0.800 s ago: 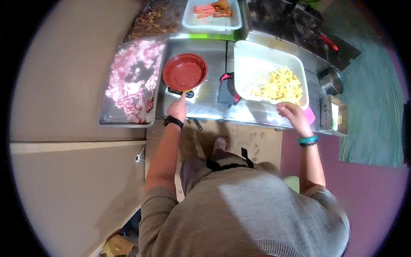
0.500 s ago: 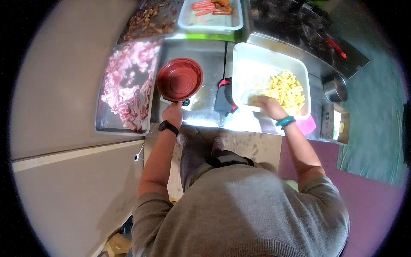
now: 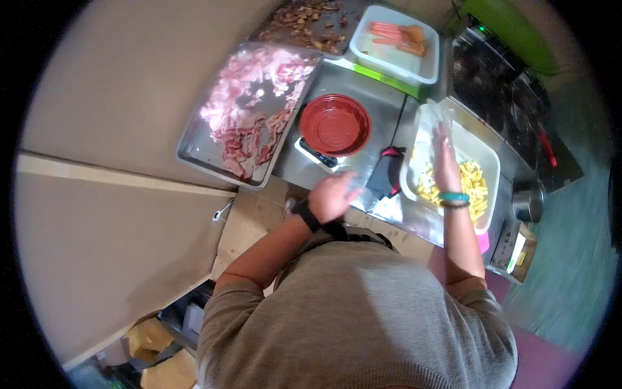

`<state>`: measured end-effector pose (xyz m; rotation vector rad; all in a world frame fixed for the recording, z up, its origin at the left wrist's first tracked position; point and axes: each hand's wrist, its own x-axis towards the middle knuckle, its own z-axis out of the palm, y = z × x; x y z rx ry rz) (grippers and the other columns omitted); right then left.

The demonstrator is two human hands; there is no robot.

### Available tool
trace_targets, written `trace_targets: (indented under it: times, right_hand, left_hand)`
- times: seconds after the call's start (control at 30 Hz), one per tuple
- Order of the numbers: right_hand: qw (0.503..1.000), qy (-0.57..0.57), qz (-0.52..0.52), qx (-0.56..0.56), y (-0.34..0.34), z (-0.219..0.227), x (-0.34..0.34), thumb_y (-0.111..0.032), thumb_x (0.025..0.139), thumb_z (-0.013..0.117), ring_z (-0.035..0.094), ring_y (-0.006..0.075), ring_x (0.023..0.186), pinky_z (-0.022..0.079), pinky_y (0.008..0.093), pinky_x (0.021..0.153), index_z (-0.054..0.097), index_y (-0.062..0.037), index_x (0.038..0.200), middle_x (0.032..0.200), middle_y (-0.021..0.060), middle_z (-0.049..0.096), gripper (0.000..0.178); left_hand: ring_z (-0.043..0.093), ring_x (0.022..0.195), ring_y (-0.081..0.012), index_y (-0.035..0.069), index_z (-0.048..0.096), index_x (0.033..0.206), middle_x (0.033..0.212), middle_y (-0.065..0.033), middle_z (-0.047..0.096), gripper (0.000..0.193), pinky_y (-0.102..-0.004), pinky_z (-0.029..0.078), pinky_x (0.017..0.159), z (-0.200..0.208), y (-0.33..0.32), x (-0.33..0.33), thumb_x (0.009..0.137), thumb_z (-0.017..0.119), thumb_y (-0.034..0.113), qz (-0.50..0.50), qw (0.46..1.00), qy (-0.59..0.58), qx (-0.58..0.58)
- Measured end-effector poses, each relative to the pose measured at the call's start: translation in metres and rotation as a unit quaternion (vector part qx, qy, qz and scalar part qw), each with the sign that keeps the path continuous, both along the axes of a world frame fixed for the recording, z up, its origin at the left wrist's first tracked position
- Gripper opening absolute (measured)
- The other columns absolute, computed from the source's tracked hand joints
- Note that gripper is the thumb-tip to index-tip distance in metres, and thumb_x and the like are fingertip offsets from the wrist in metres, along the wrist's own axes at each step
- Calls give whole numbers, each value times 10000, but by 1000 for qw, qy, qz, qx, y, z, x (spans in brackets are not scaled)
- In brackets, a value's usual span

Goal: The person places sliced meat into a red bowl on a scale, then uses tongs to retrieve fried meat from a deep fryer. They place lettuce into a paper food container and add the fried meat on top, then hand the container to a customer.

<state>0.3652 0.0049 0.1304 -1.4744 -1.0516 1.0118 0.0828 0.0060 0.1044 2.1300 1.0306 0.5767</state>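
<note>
Left hand point(image 3: 334, 198): drawing back from the scale point(image 3: 316, 157) since the earlier frame, fingers spreading apart, blurring. Right hand point(image 3: 445, 162): reaching farther over the white tub point(image 3: 422, 139), fingers stretching forward; whether they are gripping the translucent plastic point(image 3: 440, 111) at their tips, cannot tell. Steel worktop point(image 3: 376, 97): gleaming ahead of the left fingers; tan wall point(image 3: 129, 97) rising to their left; green sheet point(image 3: 564, 246) spreading well right of the right fingers. Red bowl point(image 3: 335, 123): round, glossy, sitting ahead of the left fingers, partly hiding the scale. Browned-food tray point(image 3: 311, 29): running off the upper edge. Fries point(image 3: 474, 185): pale yellow, heaping loosely in the tub behind the right fingers, the right wrist partly covering them.
</note>
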Motion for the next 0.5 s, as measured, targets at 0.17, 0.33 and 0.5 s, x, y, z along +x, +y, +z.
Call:
trace_targets:
  times: [0.17, 0.33, 0.5]
  right_hand:
    - [954, 230, 158, 108, -1, 42, -124, -594, 805, 382, 103, 297, 1310, 157, 393, 1045, 10, -156, 1383, 1429, 129, 79, 815]
    - [907, 370, 199, 42, 27, 39, -163, -599, 806, 379, 150, 304, 1296, 170, 443, 1035, 61, -167, 1383, 1425, 130, 103, 788]
    - [873, 416, 251, -29, 78, 28, -191, -625, 772, 423, 235, 302, 1266, 272, 472, 980, 72, -229, 1382, 1424, 76, 146, 807]
  left_hand:
    - [550, 670, -271, 64, 485, 985, 807, -110, 524, 370, -367, 447, 592, 60, 7, 28, 728, 629, 288, 10, 975, -157, 157]
    - [552, 658, -232, 71, 491, 817, 767, -77, 509, 157, -340, 446, 563, 57, 23, 1, 733, 578, 171, 3, 966, -121, 228]
    - [558, 663, -225, 85, 501, 788, 743, -66, 510, 110, -329, 447, 543, 46, 25, -20, 711, 570, 123, -58, 957, -146, 245]
